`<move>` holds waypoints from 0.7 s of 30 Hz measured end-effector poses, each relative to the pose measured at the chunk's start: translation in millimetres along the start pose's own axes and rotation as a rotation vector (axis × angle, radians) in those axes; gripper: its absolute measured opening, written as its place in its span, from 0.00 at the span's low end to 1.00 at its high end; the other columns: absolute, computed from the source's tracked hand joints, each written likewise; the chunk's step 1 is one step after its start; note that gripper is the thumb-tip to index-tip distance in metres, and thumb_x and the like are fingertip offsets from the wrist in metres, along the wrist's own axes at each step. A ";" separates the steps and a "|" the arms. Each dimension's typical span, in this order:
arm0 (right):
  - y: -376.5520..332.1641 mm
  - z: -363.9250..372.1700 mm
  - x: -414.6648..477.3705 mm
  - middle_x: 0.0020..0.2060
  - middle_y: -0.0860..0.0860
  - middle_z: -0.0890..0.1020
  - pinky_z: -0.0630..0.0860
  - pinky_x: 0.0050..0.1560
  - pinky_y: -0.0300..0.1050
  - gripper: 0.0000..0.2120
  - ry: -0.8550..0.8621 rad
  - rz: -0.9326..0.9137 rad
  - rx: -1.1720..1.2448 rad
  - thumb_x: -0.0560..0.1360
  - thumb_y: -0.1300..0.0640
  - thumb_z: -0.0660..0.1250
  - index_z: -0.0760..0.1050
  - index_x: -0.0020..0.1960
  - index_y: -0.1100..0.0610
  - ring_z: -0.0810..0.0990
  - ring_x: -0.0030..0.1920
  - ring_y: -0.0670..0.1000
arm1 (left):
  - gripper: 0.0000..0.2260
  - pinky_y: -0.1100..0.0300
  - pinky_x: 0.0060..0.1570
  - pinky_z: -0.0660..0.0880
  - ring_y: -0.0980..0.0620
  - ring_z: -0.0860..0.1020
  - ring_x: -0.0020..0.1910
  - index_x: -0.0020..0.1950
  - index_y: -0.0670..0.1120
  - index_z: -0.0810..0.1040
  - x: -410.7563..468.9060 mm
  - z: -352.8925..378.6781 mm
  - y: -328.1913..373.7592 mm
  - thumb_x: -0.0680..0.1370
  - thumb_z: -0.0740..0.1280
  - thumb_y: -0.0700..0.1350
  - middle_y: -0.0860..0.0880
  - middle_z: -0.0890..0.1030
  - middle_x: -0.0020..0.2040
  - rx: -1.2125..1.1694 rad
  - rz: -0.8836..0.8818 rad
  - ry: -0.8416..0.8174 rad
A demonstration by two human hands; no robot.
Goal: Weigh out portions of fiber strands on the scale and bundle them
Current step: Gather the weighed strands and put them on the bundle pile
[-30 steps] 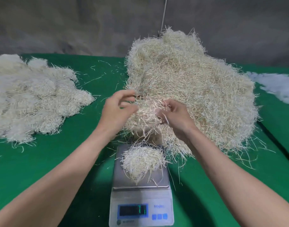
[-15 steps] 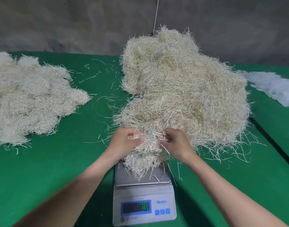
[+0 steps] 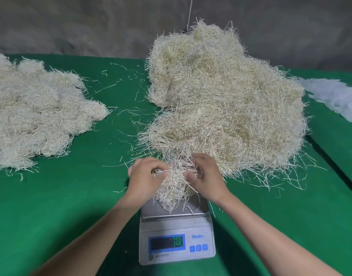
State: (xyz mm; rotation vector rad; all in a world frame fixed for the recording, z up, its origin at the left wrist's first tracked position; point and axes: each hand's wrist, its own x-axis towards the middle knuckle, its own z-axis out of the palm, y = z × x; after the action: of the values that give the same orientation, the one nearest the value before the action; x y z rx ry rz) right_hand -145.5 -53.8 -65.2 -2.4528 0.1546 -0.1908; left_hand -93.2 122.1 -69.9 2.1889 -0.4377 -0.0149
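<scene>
Scale: a grey digital scale point(image 3: 176, 232) with a steel platform and a blue-framed display stands on the green table point(image 3: 61, 206), nearest the viewer. Every place below is told from it.
Display: green digits glow, too blurred to read with certainty.
Portion: a pale, straw-coloured portion point(image 3: 174, 188) of fiber strands lies on the far half of the scale's platform. A few strands trail toward the display, and its far side touches the heap.
Left hand: the left hand point(image 3: 144, 178) is over the scale's far left corner, back of the hand up, against the portion's left side.
Left grip: narrow, with the fingers curled into the strands and pinching a tuft of the portion.
Right hand: the right hand point(image 3: 206, 176) is over the scale's far right corner, against the portion's right side.
Right grip: narrow, with thumb and fingers curled and pinching strands of the portion.
Heap: a large loose heap point(image 3: 221, 108) of the same strands rises just beyond the scale and spreads to its far right.
Pile: a lower pile of paler tufts point(image 3: 35, 114) lies well apart, to the scale's far left.
Loose strands: stray strands point(image 3: 123, 110) are scattered on the table beyond the scale, between pile and heap.
White pieces: white material point(image 3: 334, 94) lies far right of the scale, past the heap. What it is cannot be told.
Wall: a grey wall point(image 3: 91, 26) stands behind the table, beyond the scale.
</scene>
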 end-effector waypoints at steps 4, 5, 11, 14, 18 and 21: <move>1.0 -3.9 0.6 0.62 0.57 0.74 0.60 0.61 0.37 0.18 -0.027 0.018 0.075 0.74 0.55 0.70 0.75 0.61 0.63 0.69 0.63 0.53 | 0.11 0.53 0.63 0.69 0.62 0.77 0.52 0.42 0.61 0.78 0.7 2.8 -2.9 0.73 0.72 0.44 0.63 0.80 0.47 -0.128 -0.088 -0.065; 0.5 -7.0 0.8 0.60 0.55 0.75 0.60 0.57 0.35 0.18 -0.027 0.041 0.133 0.74 0.55 0.70 0.75 0.60 0.62 0.70 0.59 0.51 | 0.11 0.58 0.59 0.71 0.66 0.76 0.49 0.43 0.61 0.79 0.7 1.6 -2.6 0.73 0.72 0.43 0.64 0.80 0.47 -0.190 -0.113 -0.061; -1.8 -25.4 2.9 0.61 0.46 0.74 0.62 0.59 0.41 0.12 -0.024 0.125 0.398 0.73 0.53 0.70 0.75 0.55 0.48 0.70 0.62 0.44 | 0.11 0.59 0.56 0.70 0.64 0.75 0.52 0.46 0.57 0.81 4.3 -6.7 6.7 0.71 0.74 0.42 0.62 0.79 0.50 -0.446 -0.251 -0.014; -4.5 -32.6 2.2 0.62 0.43 0.74 0.62 0.63 0.41 0.12 0.043 0.076 0.431 0.75 0.55 0.68 0.74 0.57 0.45 0.69 0.62 0.41 | 0.09 0.61 0.53 0.71 0.58 0.77 0.49 0.47 0.55 0.81 4.6 -9.4 10.4 0.72 0.73 0.42 0.54 0.81 0.49 -0.481 -0.253 -0.002; -6.4 -40.1 2.1 0.63 0.44 0.75 0.62 0.68 0.46 0.12 0.116 0.019 0.457 0.78 0.57 0.63 0.74 0.59 0.47 0.69 0.65 0.43 | 0.05 0.69 0.47 0.71 0.64 0.78 0.45 0.44 0.55 0.83 5.1 -15.0 13.9 0.73 0.71 0.43 0.57 0.83 0.46 -0.529 -0.236 0.040; -10.8 -43.4 0.8 0.61 0.46 0.76 0.63 0.70 0.50 0.11 0.144 -0.024 0.465 0.79 0.58 0.61 0.76 0.58 0.48 0.70 0.65 0.44 | 0.09 0.67 0.51 0.67 0.69 0.76 0.50 0.40 0.58 0.82 6.5 -22.7 16.1 0.75 0.69 0.44 0.63 0.82 0.47 -0.540 -0.212 0.069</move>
State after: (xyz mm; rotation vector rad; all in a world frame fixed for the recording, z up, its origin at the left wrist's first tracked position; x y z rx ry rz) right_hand -151.7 -72.2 -24.9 -1.9785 0.1264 -0.3707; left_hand -88.3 128.6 -42.5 1.6866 -0.1359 -0.1547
